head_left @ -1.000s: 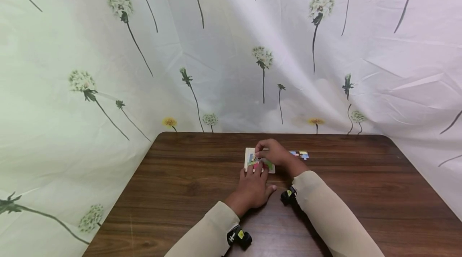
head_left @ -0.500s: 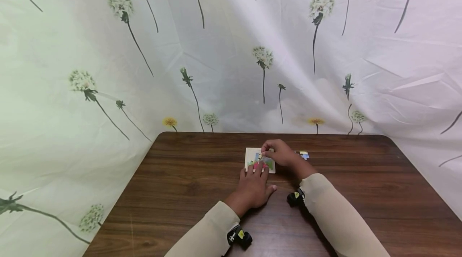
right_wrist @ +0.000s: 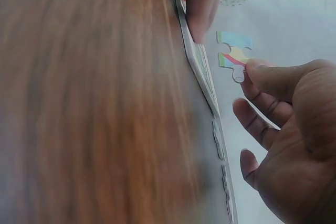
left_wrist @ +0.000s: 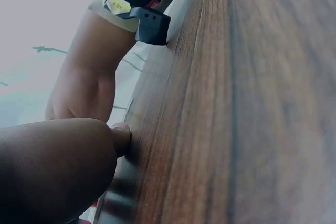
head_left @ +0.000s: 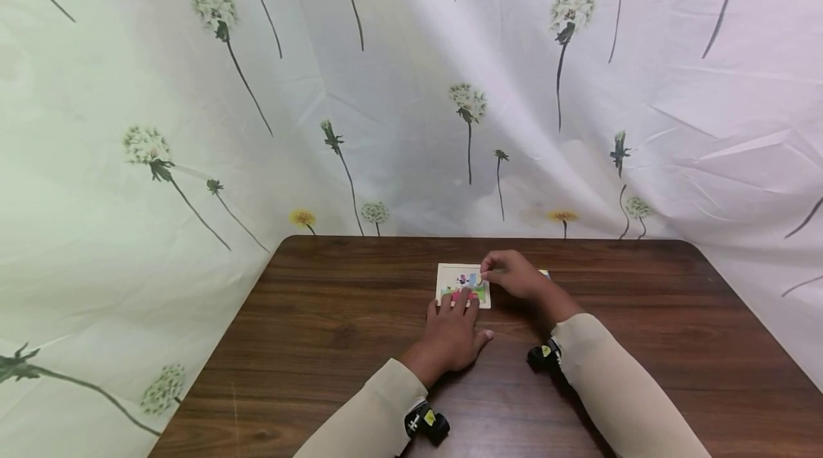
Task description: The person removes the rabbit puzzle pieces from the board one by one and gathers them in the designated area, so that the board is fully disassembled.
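A small jigsaw puzzle (head_left: 444,272) in a pale frame lies toward the far side of the table, with a colourful picture partly laid in it. My left hand (head_left: 450,336) rests on its near part, fingers spread and straight, fingertips over the pink and green area. Above the puzzle's right side, my right hand (head_left: 514,274) pinches a puzzle piece (right_wrist: 236,51) between thumb and forefinger. The right wrist view shows this piece held up off the board, blue, yellow and red with a green edge; the other fingers curl loosely below.
Loose puzzle pieces (right_wrist: 218,140) lie flat just right of the frame; in the head view my right hand and forearm hide most of them, leaving one corner piece (head_left: 545,274) showing. Behind the brown wooden table (head_left: 347,329) hangs a white dandelion-print cloth (head_left: 398,86).
My right hand has moved to the right across the puzzle with the piece, uncovering more of the picture and covering more of the loose pieces. My left hand has stayed in place.
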Demonstrator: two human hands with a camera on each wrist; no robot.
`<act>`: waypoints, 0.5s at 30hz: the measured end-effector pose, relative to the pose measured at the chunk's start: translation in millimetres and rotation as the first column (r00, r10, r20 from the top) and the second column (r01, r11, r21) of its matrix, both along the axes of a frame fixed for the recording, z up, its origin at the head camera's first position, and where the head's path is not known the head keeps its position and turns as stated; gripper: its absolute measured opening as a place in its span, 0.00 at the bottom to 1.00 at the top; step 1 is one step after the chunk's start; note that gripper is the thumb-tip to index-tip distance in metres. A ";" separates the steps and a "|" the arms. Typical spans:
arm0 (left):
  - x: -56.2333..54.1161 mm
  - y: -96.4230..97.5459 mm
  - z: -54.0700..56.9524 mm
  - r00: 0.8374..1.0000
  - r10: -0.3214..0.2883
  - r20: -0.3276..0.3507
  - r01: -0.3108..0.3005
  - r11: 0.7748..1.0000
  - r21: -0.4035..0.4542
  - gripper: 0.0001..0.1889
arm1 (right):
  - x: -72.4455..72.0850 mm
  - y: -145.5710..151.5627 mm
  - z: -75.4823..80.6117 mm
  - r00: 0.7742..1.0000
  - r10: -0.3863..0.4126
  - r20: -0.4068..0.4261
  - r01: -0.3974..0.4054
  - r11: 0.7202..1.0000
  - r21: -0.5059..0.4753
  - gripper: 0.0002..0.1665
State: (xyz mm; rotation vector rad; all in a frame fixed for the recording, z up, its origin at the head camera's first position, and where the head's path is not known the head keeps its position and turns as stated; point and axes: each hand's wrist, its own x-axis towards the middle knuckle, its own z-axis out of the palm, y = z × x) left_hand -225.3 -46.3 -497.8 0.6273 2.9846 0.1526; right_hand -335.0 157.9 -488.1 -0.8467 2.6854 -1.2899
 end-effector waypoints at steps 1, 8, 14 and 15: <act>0.6 -0.2 0.8 1.000 0.000 0.005 0.000 1.000 0.003 0.40 | 0.5 1.5 -0.1 1.000 -0.005 -0.005 0.005 1.000 -0.002 0.06; 2.7 -1.2 4.6 1.000 0.003 0.009 -0.003 1.000 0.003 0.39 | 3.2 12.3 -1.0 0.999 -0.035 -0.006 0.035 0.999 -0.005 0.06; 1.5 -0.9 3.3 1.000 0.002 0.004 -0.002 1.000 -0.002 0.39 | 5.3 20.2 -0.9 0.999 -0.030 -0.034 0.030 0.999 -0.016 0.06; 1.3 -0.8 3.0 1.000 0.003 0.005 -0.003 1.000 -0.003 0.39 | 5.9 21.3 -0.6 0.999 -0.035 -0.033 0.035 0.999 -0.012 0.06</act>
